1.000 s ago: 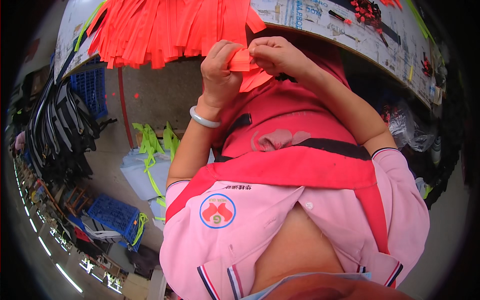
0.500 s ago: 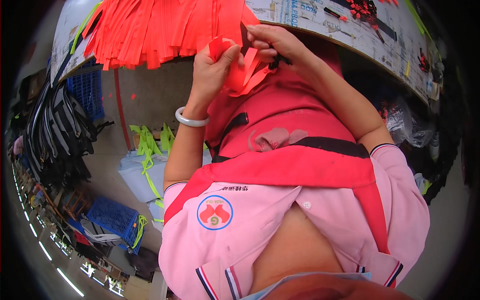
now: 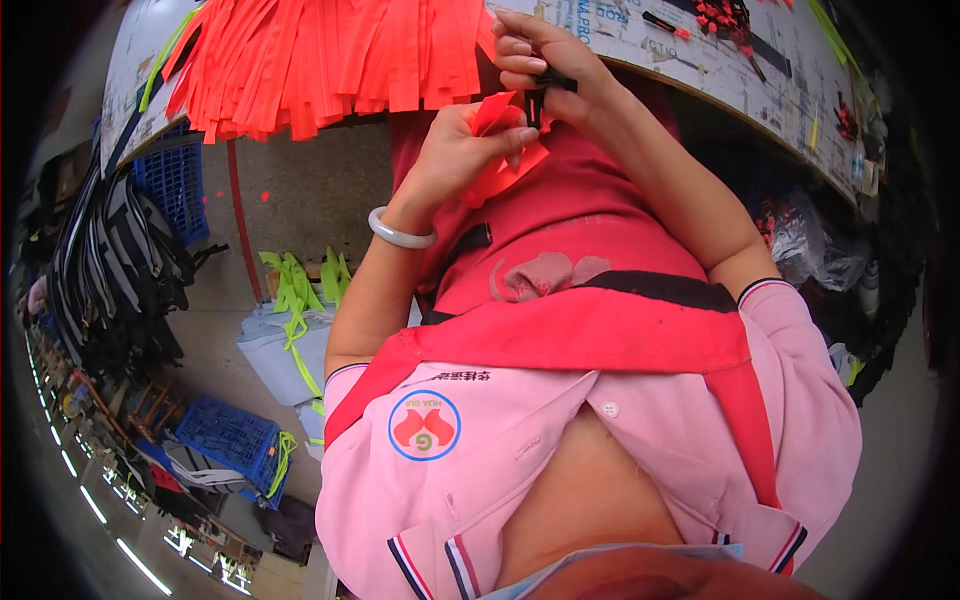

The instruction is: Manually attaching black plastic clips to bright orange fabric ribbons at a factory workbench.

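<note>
My left hand (image 3: 462,152) is closed round a bunch of red fabric strips (image 3: 508,178), whose ends stick out past the thumb and hang over my apron. Just above and to the right, my right hand (image 3: 565,70) has curled fingers and holds a small black tool that looks like thread snips (image 3: 535,108). The tool points down at the strips by my left thumb; whether it touches them I cannot tell. Beyond my hands, a thick row of red strips (image 3: 330,65) hangs over the table's near edge.
The worn white table (image 3: 640,40) carries a pile of small red and black pieces (image 3: 725,22) at the right. Black and grey straps (image 3: 115,260) hang at the left. Blue crates (image 3: 228,440) and pale sheets with lime-green ties (image 3: 290,345) are on the floor.
My left hand has moved right and slightly down with its strips, closer to the black snips. My right hand has risen a little, and the snips now point down toward the strips.
</note>
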Available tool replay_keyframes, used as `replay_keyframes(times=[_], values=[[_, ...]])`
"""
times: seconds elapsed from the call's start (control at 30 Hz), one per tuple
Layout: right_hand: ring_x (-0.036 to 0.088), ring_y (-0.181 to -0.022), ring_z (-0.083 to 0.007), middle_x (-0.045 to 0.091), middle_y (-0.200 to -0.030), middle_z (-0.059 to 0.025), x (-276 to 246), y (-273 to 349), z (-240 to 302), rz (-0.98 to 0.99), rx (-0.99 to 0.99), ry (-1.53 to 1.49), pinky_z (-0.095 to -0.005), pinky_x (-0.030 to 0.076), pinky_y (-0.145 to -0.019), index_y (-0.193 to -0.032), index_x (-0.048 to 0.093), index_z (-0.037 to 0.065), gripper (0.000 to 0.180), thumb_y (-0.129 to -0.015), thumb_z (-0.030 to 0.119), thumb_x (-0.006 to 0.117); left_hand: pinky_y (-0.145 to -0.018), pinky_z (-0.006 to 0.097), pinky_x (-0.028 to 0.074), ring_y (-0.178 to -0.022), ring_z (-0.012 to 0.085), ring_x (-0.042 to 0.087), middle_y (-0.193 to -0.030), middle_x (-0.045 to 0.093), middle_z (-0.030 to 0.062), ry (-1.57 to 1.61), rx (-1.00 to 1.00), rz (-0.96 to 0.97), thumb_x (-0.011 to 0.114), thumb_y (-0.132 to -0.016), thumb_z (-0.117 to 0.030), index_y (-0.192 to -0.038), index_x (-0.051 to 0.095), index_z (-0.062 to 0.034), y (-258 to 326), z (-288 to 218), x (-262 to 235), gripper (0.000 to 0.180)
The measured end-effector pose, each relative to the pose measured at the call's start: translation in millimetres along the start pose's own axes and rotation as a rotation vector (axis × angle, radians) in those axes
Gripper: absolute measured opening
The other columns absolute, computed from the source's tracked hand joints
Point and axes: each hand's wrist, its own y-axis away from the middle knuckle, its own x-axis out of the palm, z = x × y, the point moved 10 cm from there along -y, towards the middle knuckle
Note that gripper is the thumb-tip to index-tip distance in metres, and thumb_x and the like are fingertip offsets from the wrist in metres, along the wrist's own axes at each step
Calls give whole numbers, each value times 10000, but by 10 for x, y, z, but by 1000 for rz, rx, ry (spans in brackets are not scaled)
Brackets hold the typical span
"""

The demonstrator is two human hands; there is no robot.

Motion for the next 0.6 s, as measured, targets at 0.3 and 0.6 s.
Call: replay_keyframes(times=[0.3,0.6], values=[[339,-465,-14,491,-653,41,-29,396,26,-8,95,727,-201,272,-417,-976,643,36,308,-875,324,683,-592,182,419,-634,60,550,-715,612,6,259,135,-279,636,-904,-117,-922,640,-26,55,-65,-412,93],[465,-587,-22,593,-740,24,56,450,-100,44,1,858,-176,366,-499,-981,671,43,268,-860,280,703,-549,187,414,-609,49,549,-689,621,-5,321,134,-271,652,-894,-109,-896,662,-38,52,-53,-390,73]])
